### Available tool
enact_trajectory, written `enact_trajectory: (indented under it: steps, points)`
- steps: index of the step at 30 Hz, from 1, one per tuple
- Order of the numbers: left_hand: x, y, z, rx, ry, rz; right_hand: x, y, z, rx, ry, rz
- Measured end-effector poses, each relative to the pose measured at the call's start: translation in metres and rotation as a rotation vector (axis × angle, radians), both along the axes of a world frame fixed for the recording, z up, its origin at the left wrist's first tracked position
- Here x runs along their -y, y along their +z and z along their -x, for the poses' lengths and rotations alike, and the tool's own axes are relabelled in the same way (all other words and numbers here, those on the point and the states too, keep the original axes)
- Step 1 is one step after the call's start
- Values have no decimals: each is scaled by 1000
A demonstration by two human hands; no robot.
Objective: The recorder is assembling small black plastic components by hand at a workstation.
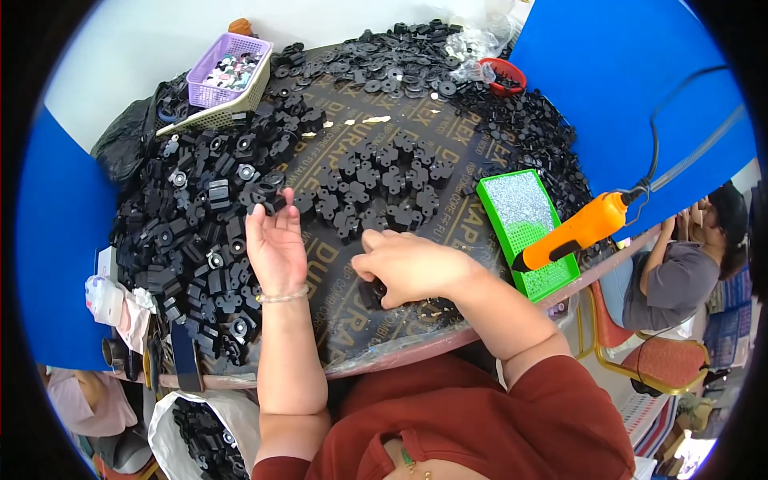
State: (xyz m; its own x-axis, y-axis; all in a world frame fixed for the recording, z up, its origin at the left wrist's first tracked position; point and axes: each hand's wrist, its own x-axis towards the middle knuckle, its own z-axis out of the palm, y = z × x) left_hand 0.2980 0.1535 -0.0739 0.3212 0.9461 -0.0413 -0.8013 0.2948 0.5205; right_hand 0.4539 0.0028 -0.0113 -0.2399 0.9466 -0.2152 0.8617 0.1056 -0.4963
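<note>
My left hand (276, 244) is palm up, its fingertips at the edge of a big heap of black plastic parts (200, 232) on the left; its fingers pinch a black part (268, 202). My right hand (408, 264) rests palm down on the dark printed board (336, 312), fingers curled over a small black part (372, 290) at the front. A cluster of black cross-shaped pieces (376, 184) lies spread just beyond both hands.
A green tray of tiny screws (524, 220) sits to the right, with an orange electric screwdriver (580, 232) hanging over it. A purple basket (228, 68) stands on a beige tray at the back left, a red bowl (506, 76) at the back. Another person sits at the far right.
</note>
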Motion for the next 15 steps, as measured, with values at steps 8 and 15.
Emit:
enact_trajectory:
  steps: [8, 15]
  points:
    - [9, -9, 4, -108, -46, -76, 8, 25, -64, -283, -805, -499]
    - [15, -10, -11, -125, -196, -98, -20, -43, -209, 485, -1170, -255]
